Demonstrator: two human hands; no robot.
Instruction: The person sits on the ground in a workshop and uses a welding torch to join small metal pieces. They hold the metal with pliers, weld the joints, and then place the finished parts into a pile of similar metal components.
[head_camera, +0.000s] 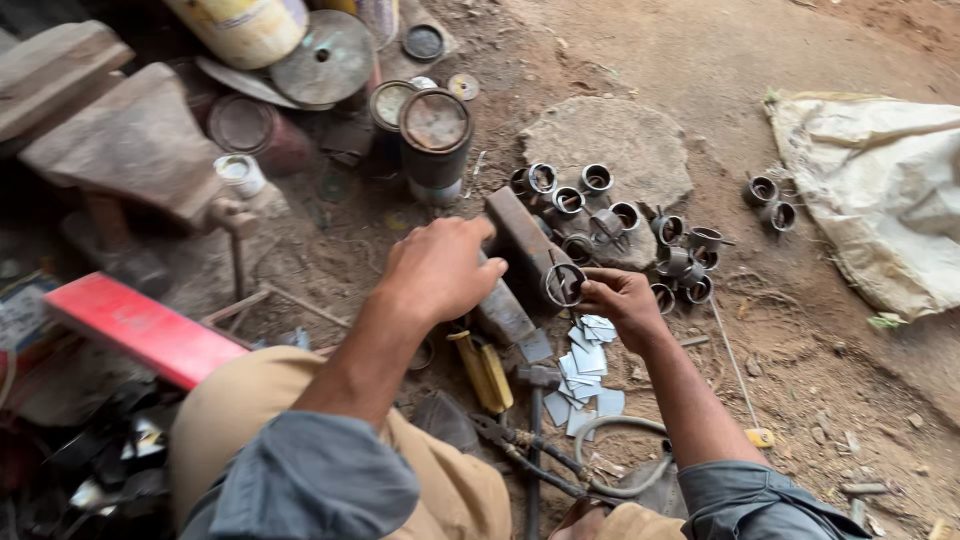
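Right hand (622, 300) palm-down, narrow grip pinching a metal ring (564, 284) against the iron bar's (528, 243) near end; left hand (440, 270) curled over that bar, grip hidden, cannot tell; cut plates (585, 365) just below.

Bare packed-earth floor (800, 60) all around, dusty brown and strewn with pebbles; a flat grey stone (610, 140) sits half sunk in it, a pale woven sack (880, 190) lies crumpled at the right, a red plank (140, 325) angles in at left, daylight soft and even
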